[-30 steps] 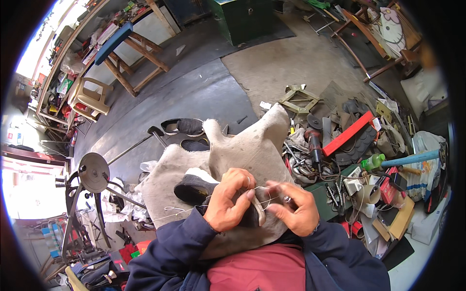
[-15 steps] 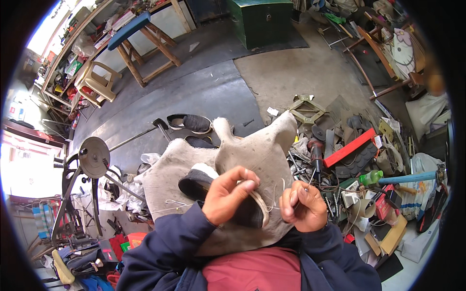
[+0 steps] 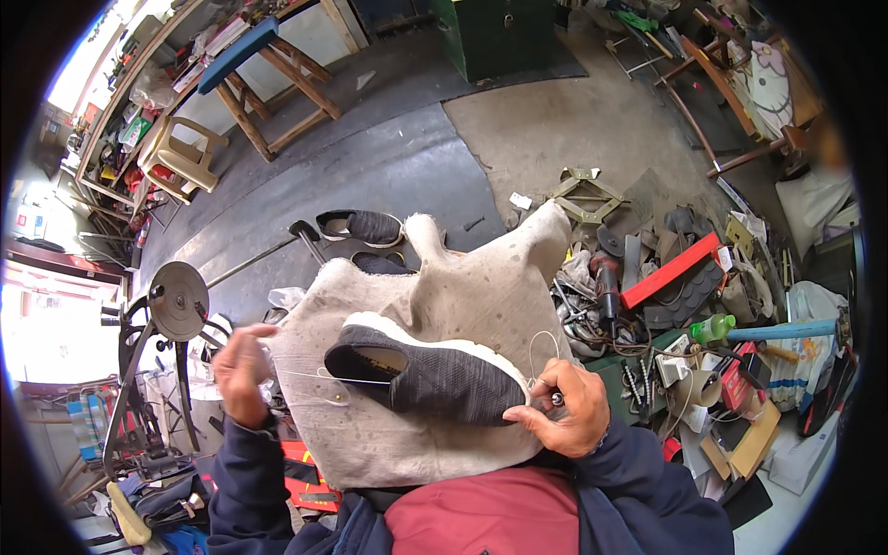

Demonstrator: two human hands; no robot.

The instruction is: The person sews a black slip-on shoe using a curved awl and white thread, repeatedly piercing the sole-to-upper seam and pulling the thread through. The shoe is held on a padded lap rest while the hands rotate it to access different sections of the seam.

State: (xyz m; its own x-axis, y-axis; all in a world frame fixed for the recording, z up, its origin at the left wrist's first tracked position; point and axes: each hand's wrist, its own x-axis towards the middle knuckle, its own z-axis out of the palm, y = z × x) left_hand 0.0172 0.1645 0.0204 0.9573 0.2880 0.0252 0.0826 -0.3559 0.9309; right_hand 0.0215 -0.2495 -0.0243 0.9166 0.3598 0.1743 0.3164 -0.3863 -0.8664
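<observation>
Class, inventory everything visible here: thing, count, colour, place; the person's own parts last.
Sneaker: 1, dark grey, on the cloth
Cloth: 1, beige, over the lap
Thread: count unclear, white, by the sneaker
Other shoes: 2, dark, beyond the cloth
Stool: 1, blue top, upper left
Plastic chair: 1, cream, left
Chest: 1, green, top centre
Disc: 1, grey, left
Power tool: 1, red-black, right
Bar: 1, red, right
Bottle: 1, green, right
Other clutter: uncountable, mixed, both sides
Sleeves: 2, navy, lower edge
Left hand: 1, bare, left of sneaker
Right hand: 1, bare, at sneaker's toe, holding a slim tool
</observation>
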